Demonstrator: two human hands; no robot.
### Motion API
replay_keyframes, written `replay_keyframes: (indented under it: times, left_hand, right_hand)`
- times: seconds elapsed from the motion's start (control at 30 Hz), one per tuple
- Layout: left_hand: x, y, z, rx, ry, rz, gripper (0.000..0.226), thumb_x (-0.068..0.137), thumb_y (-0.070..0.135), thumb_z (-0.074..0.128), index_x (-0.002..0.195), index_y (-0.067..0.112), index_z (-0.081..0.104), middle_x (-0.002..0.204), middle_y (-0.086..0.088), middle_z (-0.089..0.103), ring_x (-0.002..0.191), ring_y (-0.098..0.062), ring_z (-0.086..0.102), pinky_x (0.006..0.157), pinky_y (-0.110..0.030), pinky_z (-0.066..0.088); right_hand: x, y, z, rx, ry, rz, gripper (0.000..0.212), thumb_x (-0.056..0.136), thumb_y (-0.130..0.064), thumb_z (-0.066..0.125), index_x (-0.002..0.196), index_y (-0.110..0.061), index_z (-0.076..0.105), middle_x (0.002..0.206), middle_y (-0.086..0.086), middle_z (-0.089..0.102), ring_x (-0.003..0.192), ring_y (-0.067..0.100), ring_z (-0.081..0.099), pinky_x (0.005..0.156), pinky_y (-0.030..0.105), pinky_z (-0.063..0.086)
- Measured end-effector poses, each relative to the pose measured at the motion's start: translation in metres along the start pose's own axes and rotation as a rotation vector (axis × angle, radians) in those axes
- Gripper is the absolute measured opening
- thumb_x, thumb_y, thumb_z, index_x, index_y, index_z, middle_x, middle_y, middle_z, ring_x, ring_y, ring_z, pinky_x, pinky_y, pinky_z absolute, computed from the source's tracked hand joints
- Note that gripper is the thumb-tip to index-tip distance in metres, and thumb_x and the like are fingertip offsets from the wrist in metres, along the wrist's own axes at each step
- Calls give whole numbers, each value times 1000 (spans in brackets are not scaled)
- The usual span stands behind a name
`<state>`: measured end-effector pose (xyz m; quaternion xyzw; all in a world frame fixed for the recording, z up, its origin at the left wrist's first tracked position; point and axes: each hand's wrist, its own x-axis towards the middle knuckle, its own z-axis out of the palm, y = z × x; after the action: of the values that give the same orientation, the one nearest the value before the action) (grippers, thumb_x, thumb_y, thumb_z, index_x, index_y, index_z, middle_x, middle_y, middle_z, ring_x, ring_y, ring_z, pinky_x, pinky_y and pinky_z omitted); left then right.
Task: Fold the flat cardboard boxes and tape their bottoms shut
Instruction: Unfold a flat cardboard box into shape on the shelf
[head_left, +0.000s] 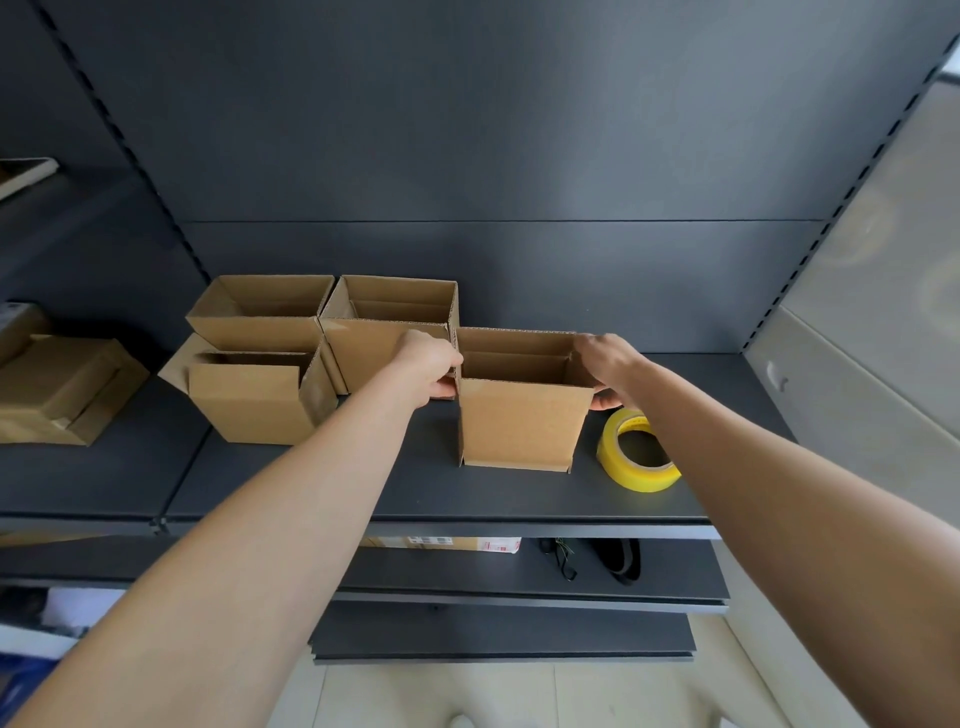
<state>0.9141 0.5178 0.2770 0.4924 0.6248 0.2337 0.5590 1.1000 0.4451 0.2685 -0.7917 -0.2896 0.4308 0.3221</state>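
Observation:
An opened brown cardboard box stands upright on the dark shelf, its top open. My left hand grips its left wall near the top edge, and my right hand grips its right wall, thumb showing below. A roll of yellow tape lies on the shelf just right of the box. Three more folded boxes stand to the left: one at the back left, one at the back middle, one in front of them.
Flat or half-folded cardboard lies on the neighbouring shelf at far left. The shelf's back panel rises close behind the boxes. A lower shelf holds a labelled carton and black straps. A wall bounds the right side.

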Motion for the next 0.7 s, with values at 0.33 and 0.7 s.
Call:
replay_keyframes:
  times: [0.33,0.7]
  left_hand:
    - [-5,-2,-8,-11,-61,-36,15,92,6,60,106,6,57,93,-6,54,93,-26,55,75,-39,54]
    - [-5,-4,-7,14,-60,37,21,91,4,60,109,15,57,105,-5,56,96,-27,60,82,-45,54]
  right_hand:
    - [-5,5,-10,131,-100,27,25,102,-22,34,103,-13,57,115,14,62,84,24,62,71,35,53]
    - [-7,5,-9,106,-91,25,30,103,-23,32,125,-17,51,113,12,60,81,21,61,68,33,54]
